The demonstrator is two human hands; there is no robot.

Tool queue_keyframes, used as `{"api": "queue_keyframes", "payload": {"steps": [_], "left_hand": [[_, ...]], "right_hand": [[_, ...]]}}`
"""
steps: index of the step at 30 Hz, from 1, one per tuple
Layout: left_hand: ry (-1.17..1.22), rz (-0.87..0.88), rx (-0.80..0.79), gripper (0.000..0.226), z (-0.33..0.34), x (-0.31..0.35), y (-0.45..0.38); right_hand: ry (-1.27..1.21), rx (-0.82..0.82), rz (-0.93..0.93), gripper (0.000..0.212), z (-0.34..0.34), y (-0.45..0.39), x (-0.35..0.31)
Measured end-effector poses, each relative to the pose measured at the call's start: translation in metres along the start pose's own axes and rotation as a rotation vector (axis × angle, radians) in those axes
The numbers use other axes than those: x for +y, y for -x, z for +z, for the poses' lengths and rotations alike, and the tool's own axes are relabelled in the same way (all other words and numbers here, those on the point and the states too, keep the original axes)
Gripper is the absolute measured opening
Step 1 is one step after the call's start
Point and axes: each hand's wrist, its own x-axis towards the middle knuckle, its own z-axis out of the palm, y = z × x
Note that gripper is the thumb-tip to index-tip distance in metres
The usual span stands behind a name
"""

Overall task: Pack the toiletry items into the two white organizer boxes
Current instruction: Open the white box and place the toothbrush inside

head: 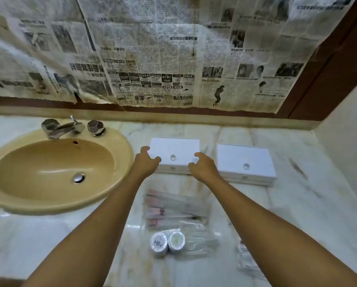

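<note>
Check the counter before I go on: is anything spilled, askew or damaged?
Nothing spilled. Both white boxes sit closed; the packets lie unpacked. Oddities: newspaper covers the wall, stained and torn along its lower edge, and a dark smear marks the marble.

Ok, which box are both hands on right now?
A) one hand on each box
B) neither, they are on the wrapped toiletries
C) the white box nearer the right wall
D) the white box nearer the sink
D: the left hand and right hand curl over the two front corners of the closed white box nearer the sink; the other white box is untouched.
</note>
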Motion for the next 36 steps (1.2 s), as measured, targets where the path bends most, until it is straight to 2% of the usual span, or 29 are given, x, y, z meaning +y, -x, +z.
{"api": "queue_keyframes", "payload": {"steps": [8,23,33,36], "left_hand": [[0.127,-0.016,-0.021,0.061,0.012,-0.003,0.01],[0.068,-0.025,-0.006,0.057,0.017,-0.029,0.046],[0.045,-0.02,-0.007,0.054,0.018,-0.043,0.076],[0.047,-0.029,-0.005,0.054,0.017,-0.048,0.081]], "right_hand": [[-0.121,-0.006,0.044,0.054,0.003,0.008,-0.001],[-0.236,-0.028,0.018,0.054,0.009,0.044,0.025],[-0.256,0.002,0.013,0.052,0.021,0.072,0.04],[-0.16,0.035,0.021,0.051,0.024,0.075,0.042]]}}
